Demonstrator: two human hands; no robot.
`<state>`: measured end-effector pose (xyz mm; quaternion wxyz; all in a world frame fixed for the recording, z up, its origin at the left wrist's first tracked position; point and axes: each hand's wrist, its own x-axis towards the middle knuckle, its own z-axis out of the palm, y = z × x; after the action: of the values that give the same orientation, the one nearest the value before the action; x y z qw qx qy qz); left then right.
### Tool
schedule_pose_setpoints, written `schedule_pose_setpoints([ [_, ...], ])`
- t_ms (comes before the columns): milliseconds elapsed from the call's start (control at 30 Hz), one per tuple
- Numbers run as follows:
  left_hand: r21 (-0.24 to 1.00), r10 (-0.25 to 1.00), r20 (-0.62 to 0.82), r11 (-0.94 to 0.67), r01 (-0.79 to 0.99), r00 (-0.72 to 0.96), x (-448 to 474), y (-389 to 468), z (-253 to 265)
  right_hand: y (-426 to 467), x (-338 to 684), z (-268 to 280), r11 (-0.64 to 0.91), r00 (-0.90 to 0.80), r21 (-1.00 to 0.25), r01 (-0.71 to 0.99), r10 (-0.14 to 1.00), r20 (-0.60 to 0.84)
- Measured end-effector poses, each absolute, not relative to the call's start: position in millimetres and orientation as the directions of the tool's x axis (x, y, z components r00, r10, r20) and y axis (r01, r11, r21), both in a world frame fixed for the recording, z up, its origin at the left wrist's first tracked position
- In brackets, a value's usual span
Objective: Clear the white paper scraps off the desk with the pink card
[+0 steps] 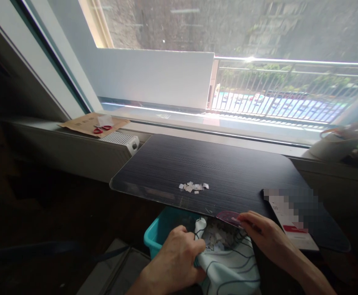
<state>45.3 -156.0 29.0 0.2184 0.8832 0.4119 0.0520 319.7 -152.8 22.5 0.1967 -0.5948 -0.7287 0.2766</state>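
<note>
My left hand [183,254] is closed on the edge of a white cloth bag with dark wavy lines [232,266], holding its mouth apart. Small torn paper scraps [218,235] fill the bag's opening. Beneath and behind it is a turquoise plastic basin [157,229]. Between its thumb and fingers, my right hand [257,227] pinches a thin, translucent purple-pink flat piece [228,217] with a rounded edge, at the table's near edge above the bag. A small pile of white paper bits [193,187] lies on the dark table [216,157].
A phone-like device [300,237], partly pixelated, lies on the table's right side. Red-handled scissors [103,129] rest on a brown paper envelope [83,123] on the sill. A white radiator [120,139] stands left, a pot-like container [329,143] right, beside the window.
</note>
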Motion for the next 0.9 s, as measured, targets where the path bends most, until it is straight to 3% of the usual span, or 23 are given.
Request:
schedule_pose_setpoints([
  [333,0.424,0.749,-0.099,-0.565,0.708,0.656,43,-156,23,-134,298,43,0.166,-0.211,-0.630,0.759,0.978,0.005],
  [533,0.420,0.753,-0.127,-0.549,0.722,0.646,37,-158,16,-85,267,51,0.135,-0.076,-0.486,0.864,0.987,0.139],
  [733,0.433,0.769,-0.146,-0.516,0.739,0.622,29,-157,14,-83,268,47,0.103,-0.079,-0.360,0.927,0.994,0.080],
  [900,0.431,0.759,-0.172,-0.515,0.741,0.628,31,-157,14,-115,287,53,0.064,-0.051,-0.427,0.902,0.998,0.040],
])
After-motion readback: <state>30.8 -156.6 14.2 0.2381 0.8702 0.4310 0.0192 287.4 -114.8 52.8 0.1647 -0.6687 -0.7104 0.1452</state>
